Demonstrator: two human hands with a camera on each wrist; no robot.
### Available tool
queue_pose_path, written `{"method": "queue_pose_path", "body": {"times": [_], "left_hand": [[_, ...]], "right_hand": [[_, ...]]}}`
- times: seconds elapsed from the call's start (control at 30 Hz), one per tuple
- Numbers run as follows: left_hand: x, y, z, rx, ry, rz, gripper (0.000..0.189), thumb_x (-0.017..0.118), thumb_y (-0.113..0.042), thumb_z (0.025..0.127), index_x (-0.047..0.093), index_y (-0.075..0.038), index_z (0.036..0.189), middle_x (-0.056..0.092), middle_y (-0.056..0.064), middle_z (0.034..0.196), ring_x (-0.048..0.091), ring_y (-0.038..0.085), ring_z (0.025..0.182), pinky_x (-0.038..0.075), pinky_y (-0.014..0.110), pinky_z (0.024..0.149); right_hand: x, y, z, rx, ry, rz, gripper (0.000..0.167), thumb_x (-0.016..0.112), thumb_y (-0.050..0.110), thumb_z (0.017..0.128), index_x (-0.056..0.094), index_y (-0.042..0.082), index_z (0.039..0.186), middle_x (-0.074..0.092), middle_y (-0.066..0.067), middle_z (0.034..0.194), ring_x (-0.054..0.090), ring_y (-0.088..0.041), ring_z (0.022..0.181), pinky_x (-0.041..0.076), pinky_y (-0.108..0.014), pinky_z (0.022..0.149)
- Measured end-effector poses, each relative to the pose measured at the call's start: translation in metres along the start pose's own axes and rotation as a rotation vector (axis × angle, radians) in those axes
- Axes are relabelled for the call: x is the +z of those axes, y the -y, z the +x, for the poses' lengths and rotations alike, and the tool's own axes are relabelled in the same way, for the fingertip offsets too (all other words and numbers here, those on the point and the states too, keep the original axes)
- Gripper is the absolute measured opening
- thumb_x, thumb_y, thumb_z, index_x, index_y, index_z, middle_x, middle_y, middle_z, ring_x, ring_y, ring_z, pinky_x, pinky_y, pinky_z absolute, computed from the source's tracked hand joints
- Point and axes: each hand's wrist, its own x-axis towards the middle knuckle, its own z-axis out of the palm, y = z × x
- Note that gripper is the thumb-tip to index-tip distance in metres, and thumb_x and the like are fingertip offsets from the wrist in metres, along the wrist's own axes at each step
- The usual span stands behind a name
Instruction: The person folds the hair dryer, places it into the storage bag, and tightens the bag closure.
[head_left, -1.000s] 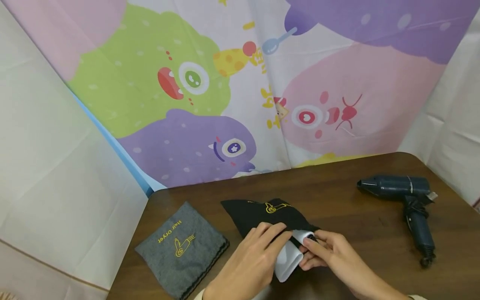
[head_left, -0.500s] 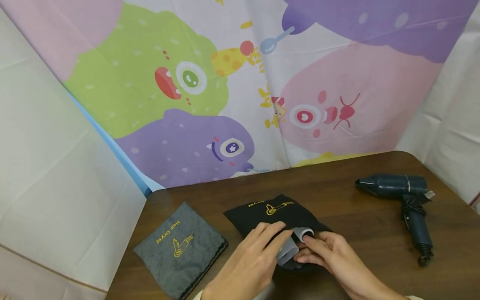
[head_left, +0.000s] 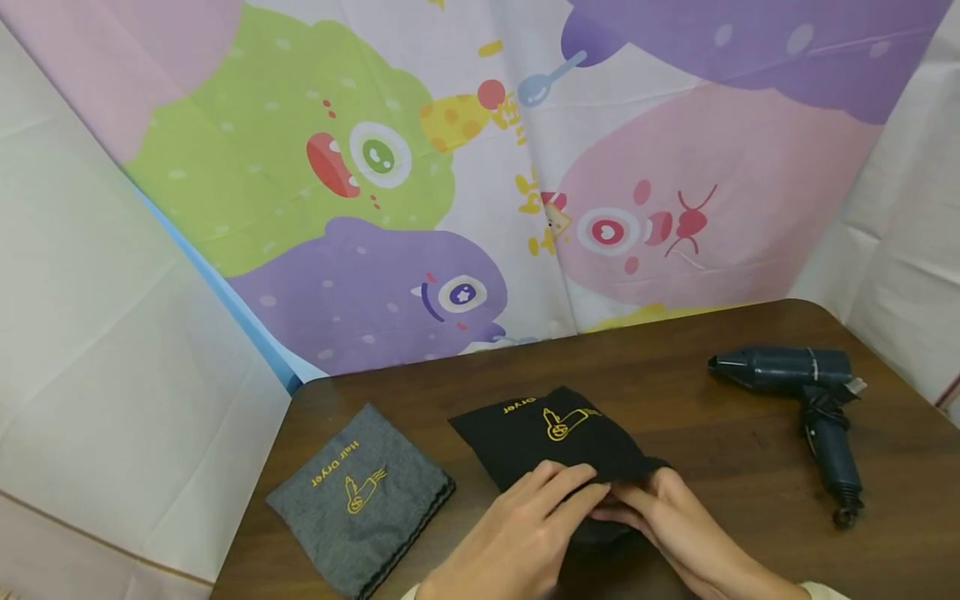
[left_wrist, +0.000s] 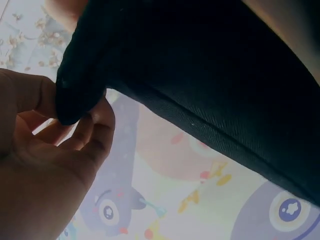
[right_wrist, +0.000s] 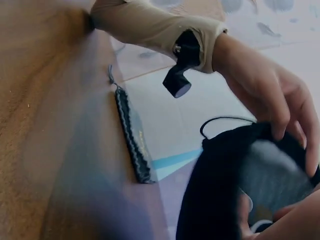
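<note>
Both hands hold a black drawstring pouch [head_left: 547, 433], printed in yellow with a hair dryer and lettering, over the near part of the table. At its mouth, my left hand [head_left: 517, 525] grips the rim; the right wrist view shows this left hand [right_wrist: 275, 95] with fingertips on the black edge. My right hand [head_left: 667, 525] pinches the right end of the mouth. Seen from the left wrist, the right hand [left_wrist: 55, 145] has thumb and fingers on either side of the fabric. Within the opening, a white-rimmed piece [right_wrist: 262, 225] shows beside right-hand fingers; the rest of it is hidden.
A grey pouch [head_left: 360, 500] with the same yellow print lies flat at the left. On the right lies a dark blue hair dryer [head_left: 795, 375], cord wrapped round its handle. The brown table [head_left: 750, 458] ends at a cartoon-printed curtain [head_left: 375, 275].
The white pieces that stuck out of the black pouch's mouth have gone inside, out of sight in the head view. The pouch's printed side has turned more toward the head camera.
</note>
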Motion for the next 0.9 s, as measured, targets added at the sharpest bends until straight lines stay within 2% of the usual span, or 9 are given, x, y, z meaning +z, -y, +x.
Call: {"method": "queue_pose_path", "body": {"times": [0.1,0.17,0.4,0.53,0.7,0.8,0.9], "left_hand": [[0.003,-0.002,0.000,0.002,0.018,0.010,0.043,0.063,0.002,0.084,0.063,-0.006,0.127,0.059,0.006,0.128,0.053,0.015,0.106,0.045,0.021,0.096],[0.006,-0.003,0.000,-0.012,0.040,0.014,0.040,0.062,0.000,0.087,0.064,-0.006,0.127,0.059,0.005,0.129,0.053,0.015,0.107,0.045,0.021,0.095],[0.009,-0.001,-0.001,-0.056,0.107,0.010,0.034,0.063,-0.002,0.091,0.065,-0.012,0.124,0.060,-0.001,0.126,0.053,0.012,0.106,0.045,0.020,0.092],[0.012,0.000,-0.001,-0.089,0.179,-0.025,0.032,0.064,-0.002,0.092,0.062,-0.014,0.122,0.062,-0.005,0.117,0.053,0.009,0.099,0.046,0.017,0.085],[0.023,0.001,0.000,-0.111,0.326,-0.093,0.034,0.067,-0.004,0.092,0.058,-0.014,0.123,0.060,-0.007,0.093,0.049,0.004,0.075,0.041,0.012,0.069],[0.031,0.000,0.001,-0.109,0.428,-0.133,0.036,0.070,-0.008,0.091,0.056,-0.013,0.123,0.055,-0.008,0.080,0.043,0.002,0.065,0.036,0.011,0.061],[0.036,-0.002,0.001,-0.139,0.481,-0.182,0.038,0.073,-0.009,0.089,0.052,-0.013,0.121,0.049,-0.010,0.070,0.039,0.001,0.058,0.031,0.012,0.053]], "right_hand": [[-0.003,-0.002,0.004,0.047,-0.088,0.030,0.049,0.048,0.018,0.106,0.037,-0.008,0.147,0.049,-0.018,0.142,0.058,-0.020,0.121,0.050,-0.036,0.099],[-0.005,-0.003,0.006,0.059,-0.119,0.029,0.048,0.046,0.016,0.106,0.037,-0.007,0.147,0.046,-0.019,0.143,0.057,-0.020,0.122,0.049,-0.036,0.100],[-0.011,-0.010,0.009,0.074,-0.118,0.053,0.048,0.043,0.014,0.106,0.033,-0.009,0.148,0.041,-0.021,0.148,0.056,-0.021,0.123,0.048,-0.036,0.102],[-0.020,-0.018,0.009,0.101,-0.061,0.060,0.055,0.048,0.015,0.106,0.028,-0.009,0.151,0.037,-0.022,0.151,0.055,-0.021,0.124,0.047,-0.038,0.104],[-0.035,-0.026,0.005,0.131,0.046,-0.004,0.064,0.058,0.017,0.101,0.027,-0.013,0.149,0.044,-0.021,0.146,0.055,-0.023,0.125,0.048,-0.042,0.102],[-0.043,-0.028,-0.001,0.141,0.088,-0.058,0.061,0.059,0.015,0.101,0.031,-0.017,0.145,0.051,-0.019,0.138,0.058,-0.026,0.120,0.051,-0.043,0.097],[-0.052,-0.025,-0.010,0.132,0.140,-0.134,0.052,0.057,0.013,0.102,0.038,-0.020,0.136,0.056,-0.020,0.129,0.063,-0.031,0.113,0.054,-0.041,0.091]]}}
